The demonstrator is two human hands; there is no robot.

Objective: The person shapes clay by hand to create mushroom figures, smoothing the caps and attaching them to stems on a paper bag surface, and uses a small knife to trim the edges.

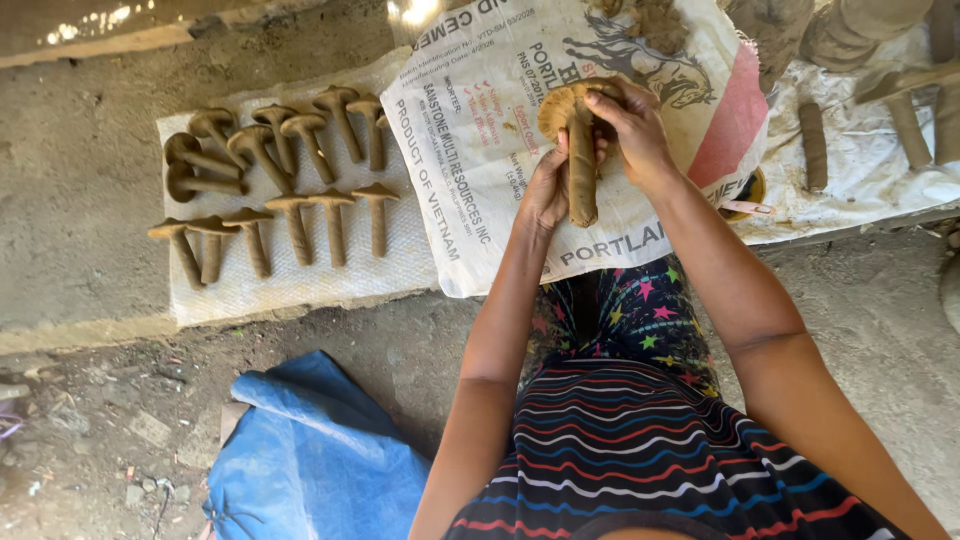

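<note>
At the far left, a white woven cloth (300,280) is lying spread on a raised concrete ledge (80,180), and about 13 mushroom-shaped clay pieces (275,190) are resting on it in 2 rough rows, each with a flat cap and a long stem. Below the ledge, a crumpled blue tarp (310,460) is lying on the dirt floor (90,430). Further right, a printed white sack (480,150) is lying spread flat, overlapping the right edge of the cloth. Above the sack, one more mushroom-shaped clay piece (580,170) is being held upright in the air, its cap at the top and its stem hanging down. The left hand (548,190) is being kept against the left side of the stem, its fingers wrapped behind it and pressing on the clay. The right hand (635,135) is being held at the cap, its fingers curled over the rim and pinching the clay just under it. Below the hands, a striped top and star-patterned fabric are being worn by the person. To the right, plain clay rolls (815,145) are lying on another white sheet (860,190), well apart from the held piece, with larger lumps of clay (860,25) sitting at the top right corner.
</note>
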